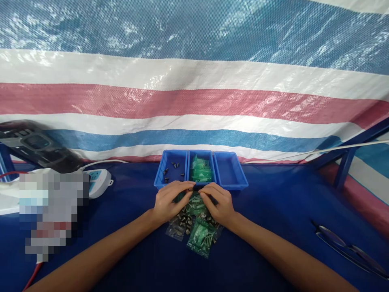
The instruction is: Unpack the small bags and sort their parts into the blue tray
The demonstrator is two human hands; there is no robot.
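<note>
1. Left hand (172, 200) and right hand (220, 201) are curled inward; whether anything is pinched cannot be told;
2. A green packet (195, 207) is seen midway between them, bodyward of the fingertips (191, 185); its long axis is obscured.

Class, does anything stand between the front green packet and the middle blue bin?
Yes: other green packets lie behind the front green packet, and the left hand and right hand nearly meet in front of the middle blue bin.
</note>
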